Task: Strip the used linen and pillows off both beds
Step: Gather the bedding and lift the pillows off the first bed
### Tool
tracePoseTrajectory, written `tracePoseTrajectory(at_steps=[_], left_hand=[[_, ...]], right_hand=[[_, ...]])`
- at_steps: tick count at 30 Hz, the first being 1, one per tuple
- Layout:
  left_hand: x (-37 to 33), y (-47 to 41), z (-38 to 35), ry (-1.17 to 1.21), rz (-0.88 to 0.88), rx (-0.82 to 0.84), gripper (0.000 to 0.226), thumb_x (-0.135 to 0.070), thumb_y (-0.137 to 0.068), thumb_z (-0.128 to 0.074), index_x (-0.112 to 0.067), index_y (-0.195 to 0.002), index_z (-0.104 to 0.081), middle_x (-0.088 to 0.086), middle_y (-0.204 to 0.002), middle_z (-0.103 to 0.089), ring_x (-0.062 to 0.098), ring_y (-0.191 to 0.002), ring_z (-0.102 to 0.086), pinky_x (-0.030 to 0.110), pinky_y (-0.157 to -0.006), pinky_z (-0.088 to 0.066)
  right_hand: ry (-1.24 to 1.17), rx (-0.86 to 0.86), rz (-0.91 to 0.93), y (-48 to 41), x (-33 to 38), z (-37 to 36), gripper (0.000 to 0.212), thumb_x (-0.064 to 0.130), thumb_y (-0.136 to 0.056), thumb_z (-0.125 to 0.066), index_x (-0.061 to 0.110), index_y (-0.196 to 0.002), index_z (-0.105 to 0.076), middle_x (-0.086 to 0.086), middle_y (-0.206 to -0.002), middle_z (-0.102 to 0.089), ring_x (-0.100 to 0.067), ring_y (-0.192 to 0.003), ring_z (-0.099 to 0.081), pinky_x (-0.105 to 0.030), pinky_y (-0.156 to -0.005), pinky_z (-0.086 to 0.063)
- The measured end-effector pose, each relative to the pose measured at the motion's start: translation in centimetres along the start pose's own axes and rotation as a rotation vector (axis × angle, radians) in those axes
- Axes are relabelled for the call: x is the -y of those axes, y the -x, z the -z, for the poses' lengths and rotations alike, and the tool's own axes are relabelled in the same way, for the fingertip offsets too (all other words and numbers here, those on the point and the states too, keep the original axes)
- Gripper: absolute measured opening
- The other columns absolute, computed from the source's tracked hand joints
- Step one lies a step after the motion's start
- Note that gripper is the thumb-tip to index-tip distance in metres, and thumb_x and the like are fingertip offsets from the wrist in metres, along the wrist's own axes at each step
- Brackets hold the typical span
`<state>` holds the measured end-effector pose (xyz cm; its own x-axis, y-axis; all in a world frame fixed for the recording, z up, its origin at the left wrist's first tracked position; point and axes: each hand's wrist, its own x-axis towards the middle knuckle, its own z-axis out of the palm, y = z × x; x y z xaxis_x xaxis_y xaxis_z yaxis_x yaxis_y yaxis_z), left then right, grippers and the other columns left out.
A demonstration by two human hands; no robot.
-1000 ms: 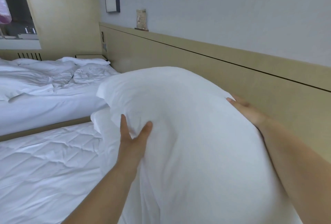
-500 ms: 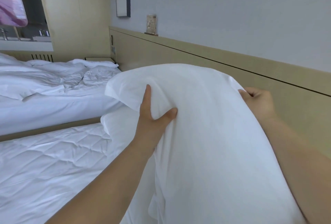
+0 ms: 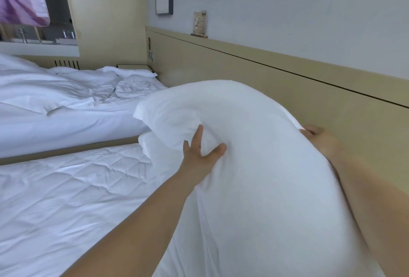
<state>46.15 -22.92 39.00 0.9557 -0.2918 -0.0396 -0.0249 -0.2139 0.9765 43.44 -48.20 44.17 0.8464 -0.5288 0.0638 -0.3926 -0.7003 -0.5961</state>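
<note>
The left grip (image 3: pixel 200 155) pinches a fold of the white pillow (image 3: pixel 254 177) between thumb and fingers. The right grip (image 3: pixel 318 139) curls round the pillow's right edge. The pillow is held above the near bed (image 3: pixel 66 199), beside the headboard (image 3: pixel 287 90). Crumpled linen (image 3: pixel 77 90) lies on the far bed (image 3: pixel 66 135).

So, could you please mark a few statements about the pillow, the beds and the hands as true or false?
1. The left hand and right hand both grip the pillow. True.
2. The ledge of the headboard is bare. False: a small card stands on it.
3. The far bed carries rumpled linen. True.
4. The pillow lies flat on the far bed. False: it is held up beside the headboard, at the head of the near bed.
</note>
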Motion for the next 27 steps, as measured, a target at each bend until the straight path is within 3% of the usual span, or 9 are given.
tracePoseTrajectory(at_steps=[3,6,11,15,18,21,25,27], left_hand=[[-0.6,-0.7,-0.4,-0.083,-0.021,0.117,0.077,-0.046,-0.087,-0.054,-0.046,-0.143,-0.002,0.000,-0.156,0.010,0.014,-0.144,-0.007,0.028,-0.107,-0.024],[0.2,-1.2,-0.1,-0.119,-0.018,0.146,0.077,-0.045,-0.087,-0.054,-0.043,-0.144,-0.003,0.001,-0.156,0.008,0.012,-0.145,-0.003,0.029,-0.112,-0.017],[2.3,-0.6,0.1,-0.059,-0.043,-0.001,0.079,-0.042,-0.087,-0.056,-0.035,-0.146,-0.005,0.000,-0.156,-0.003,0.015,-0.143,-0.015,0.028,-0.111,-0.021],[3.2,0.9,1.8,-0.007,-0.066,-0.136,0.077,-0.036,-0.088,-0.057,-0.026,-0.148,-0.009,0.001,-0.154,-0.016,0.016,-0.141,-0.020,0.026,-0.110,-0.022],[3.8,3.0,3.2,0.022,-0.035,-0.212,0.070,-0.035,-0.089,-0.056,-0.025,-0.147,-0.018,0.001,-0.149,-0.030,0.018,-0.133,-0.036,0.021,-0.095,-0.029],[4.1,5.8,4.7,0.014,-0.023,-0.282,0.055,-0.029,-0.089,-0.058,-0.023,-0.138,-0.036,0.000,-0.132,-0.046,0.014,-0.113,-0.046,0.021,-0.084,-0.033],[4.8,11.6,7.8,-0.005,-0.022,-0.197,0.026,-0.019,-0.090,-0.057,-0.018,-0.116,-0.058,-0.006,-0.104,-0.057,0.004,-0.094,-0.054,0.003,-0.062,-0.039],[5.6,15.3,9.9,-0.020,-0.017,-0.196,0.015,-0.016,-0.090,-0.057,-0.019,-0.103,-0.063,-0.013,-0.091,-0.058,0.003,-0.090,-0.053,-0.002,-0.059,-0.039]], right_hand=[[0.069,-0.049,-0.100,1.2,-1.5,0.1,0.041,0.025,-0.099,-0.032,0.000,-0.128,-0.047,-0.024,-0.132,-0.048,-0.035,-0.117,-0.047,-0.035,-0.093,-0.035],[0.092,-0.108,-0.118,2.6,-2.7,0.0,0.050,0.032,-0.099,-0.031,0.001,-0.138,-0.034,-0.023,-0.142,-0.039,-0.036,-0.130,-0.038,-0.039,-0.105,-0.030],[0.106,-0.104,0.002,5.5,-1.7,-0.3,0.057,0.044,-0.096,-0.034,0.020,-0.146,-0.022,-0.003,-0.154,-0.022,-0.025,-0.142,-0.018,-0.039,-0.114,-0.012],[0.141,-0.161,0.079,6.9,-0.3,-0.5,0.058,0.043,-0.094,-0.039,0.020,-0.146,-0.024,-0.002,-0.153,-0.023,-0.024,-0.141,-0.019,-0.038,-0.113,-0.011],[0.087,-0.224,0.151,8.2,0.7,-0.8,0.054,0.034,-0.093,-0.047,0.016,-0.142,-0.032,-0.005,-0.149,-0.032,-0.026,-0.138,-0.025,-0.037,-0.113,-0.016],[0.031,-0.227,0.238,10.3,1.7,-1.6,0.050,0.026,-0.092,-0.051,0.013,-0.139,-0.038,-0.006,-0.146,-0.036,-0.025,-0.137,-0.027,-0.033,-0.110,-0.020],[-0.037,-0.208,0.249,13.8,3.3,-3.0,0.044,0.020,-0.092,-0.051,0.010,-0.135,-0.044,-0.008,-0.142,-0.042,-0.024,-0.135,-0.029,-0.030,-0.106,-0.025],[-0.081,-0.199,0.249,16.2,4.4,-4.0,0.041,0.017,-0.092,-0.050,0.009,-0.132,-0.047,-0.008,-0.139,-0.045,-0.024,-0.134,-0.031,-0.031,-0.105,-0.027]])
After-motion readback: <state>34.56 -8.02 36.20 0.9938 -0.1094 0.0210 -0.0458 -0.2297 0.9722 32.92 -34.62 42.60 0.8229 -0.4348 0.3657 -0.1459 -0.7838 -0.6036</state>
